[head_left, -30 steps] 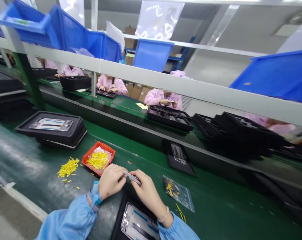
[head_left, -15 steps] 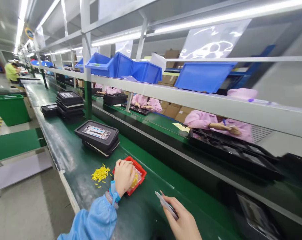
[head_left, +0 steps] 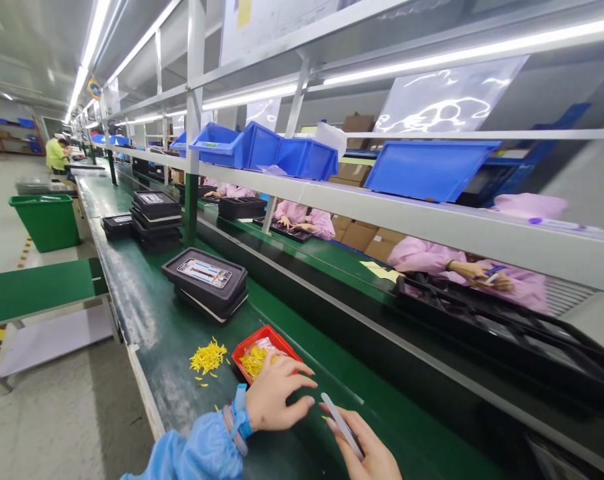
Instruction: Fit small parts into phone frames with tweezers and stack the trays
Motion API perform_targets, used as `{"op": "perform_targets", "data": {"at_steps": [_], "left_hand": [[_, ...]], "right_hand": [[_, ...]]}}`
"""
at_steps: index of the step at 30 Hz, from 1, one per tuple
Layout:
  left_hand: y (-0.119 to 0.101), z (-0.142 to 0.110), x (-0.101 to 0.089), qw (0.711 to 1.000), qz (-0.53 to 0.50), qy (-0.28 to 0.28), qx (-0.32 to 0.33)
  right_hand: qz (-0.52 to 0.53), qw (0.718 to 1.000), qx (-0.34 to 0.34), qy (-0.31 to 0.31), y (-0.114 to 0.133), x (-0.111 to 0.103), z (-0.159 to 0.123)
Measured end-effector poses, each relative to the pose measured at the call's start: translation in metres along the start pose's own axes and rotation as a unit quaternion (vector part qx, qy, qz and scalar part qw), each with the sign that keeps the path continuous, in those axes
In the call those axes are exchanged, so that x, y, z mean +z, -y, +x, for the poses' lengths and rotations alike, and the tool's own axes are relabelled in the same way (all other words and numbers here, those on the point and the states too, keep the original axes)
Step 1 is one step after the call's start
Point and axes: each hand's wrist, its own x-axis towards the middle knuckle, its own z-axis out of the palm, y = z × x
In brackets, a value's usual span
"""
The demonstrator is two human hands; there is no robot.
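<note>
My left hand point(head_left: 278, 395) is open with its fingers spread, over the near right side of a small red bin point(head_left: 283, 342). Inside the bin lie small yellow pieces point(head_left: 253, 362) and a clear plastic bag. Tweezers point(head_left: 343, 425) are held in my right hand point(head_left: 369, 448), just right of my left fingertips. A tiny yellow bit shows by the right fingertips; whether the tweezers grip it I cannot tell. Left of the bin, a loose pile of yellow pieces point(head_left: 209, 357) rests on the green work surface point(head_left: 167, 363), with a few strays around it.
Beyond the pile stand stacked black trays point(head_left: 205, 277), a phone frame in the top one. Another tray stack point(head_left: 156, 212) is farther back. Blue bins point(head_left: 302, 157) line the shelf. Across the line, people in pink work at black trays point(head_left: 482, 327). A green tub point(head_left: 47, 223) stands left.
My left hand has come out of the red bin toward the right hand, and its fingers have spread. The tweezers remain in my right hand. The view has shifted slightly.
</note>
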Motion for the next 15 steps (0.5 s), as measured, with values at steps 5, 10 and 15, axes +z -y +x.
{"op": "perform_targets", "data": {"at_steps": [5, 10, 15], "left_hand": [[-0.001, -0.001, 0.005, 0.998, -0.043, 0.042, 0.005], [0.000, 0.000, 0.005, 0.999, -0.016, 0.038, -0.008], [0.000, 0.000, 0.006, 1.000, 0.017, 0.015, -0.011]], "right_hand": [[0.009, 1.000, 0.016, 0.010, 0.002, 0.004, 0.003], [-0.068, 0.996, -0.029, -0.054, 0.005, 0.007, 0.006], [-0.207, 0.969, -0.088, -0.102, 0.005, 0.013, 0.008]]}}
